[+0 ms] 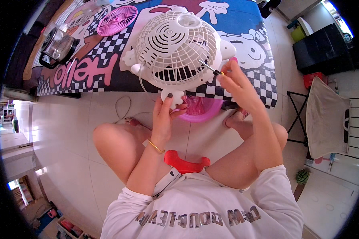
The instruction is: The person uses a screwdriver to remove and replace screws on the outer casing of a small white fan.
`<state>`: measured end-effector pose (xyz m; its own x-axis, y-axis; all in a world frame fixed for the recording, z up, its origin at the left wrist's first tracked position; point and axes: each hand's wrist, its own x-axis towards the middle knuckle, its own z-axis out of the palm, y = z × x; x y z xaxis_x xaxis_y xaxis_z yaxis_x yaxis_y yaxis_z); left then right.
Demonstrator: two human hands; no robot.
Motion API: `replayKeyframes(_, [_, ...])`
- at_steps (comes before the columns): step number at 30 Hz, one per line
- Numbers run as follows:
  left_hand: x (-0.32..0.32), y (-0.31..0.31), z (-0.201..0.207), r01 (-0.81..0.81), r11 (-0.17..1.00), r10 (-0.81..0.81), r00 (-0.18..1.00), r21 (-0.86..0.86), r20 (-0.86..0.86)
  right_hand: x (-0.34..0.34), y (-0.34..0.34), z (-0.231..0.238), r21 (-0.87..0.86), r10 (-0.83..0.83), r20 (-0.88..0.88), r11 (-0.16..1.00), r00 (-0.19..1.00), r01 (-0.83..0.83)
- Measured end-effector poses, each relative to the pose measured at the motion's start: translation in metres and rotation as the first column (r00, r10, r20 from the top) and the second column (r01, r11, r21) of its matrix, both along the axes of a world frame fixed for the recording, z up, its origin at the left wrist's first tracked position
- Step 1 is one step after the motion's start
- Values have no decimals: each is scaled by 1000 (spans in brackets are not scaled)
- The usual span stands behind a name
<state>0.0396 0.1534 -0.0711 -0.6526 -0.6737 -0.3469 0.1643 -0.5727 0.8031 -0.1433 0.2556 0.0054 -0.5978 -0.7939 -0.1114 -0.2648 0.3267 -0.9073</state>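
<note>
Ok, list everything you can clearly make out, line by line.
Table: one, multicoloured cloth, top centre
Fan: one, white, near table edge
Screwdriver: one, black and yellow, at fan's right side
Round grille: one, pink, table's far left
Glass jug: one, clear and black, table's left end
Basin: one, pink, below table edge
Seat: one, red, lower centre
Cloth-covered frame: one, beige and black, right
Watermelon: one, dark green, lower right
Cabinet: one, black, upper right
Bracelet: one, gold, left wrist
Legs: two, bare, beside seat
Left hand: one, dark thumbnail, holding fan's edge
Right hand: one, bare, holding screwdriver
</note>
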Motion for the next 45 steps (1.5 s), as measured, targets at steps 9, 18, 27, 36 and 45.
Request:
replayKeyframes(9, [9, -16, -15, -45, 999, 45, 998, 0, -52, -13, 23, 21, -87, 197, -164, 973, 967, -213])
replayKeyframes(18, [-4, 11, -15, -155, 947, 191, 976, 280, -105, 9, 13, 40, -362, -5, -370, 922, 929, -139])
replayKeyframes(27, [-21, 27, -13, 180, 922, -74, 951, 343, -300, 13, 24, 48, -514, -249, -602, 848, 759, -130])
replayKeyframes(36, [-47, 24, -5, 65, 948, 68, 916, 313, -395, 28, 7, 30, -345, -49, -722, 890, 690, -298])
replayKeyframes(45, [-50, 28, -4, -34, 988, 80, 950, 154, -302, 32, 0, 25, -280, -7, -772, 902, 636, -329])
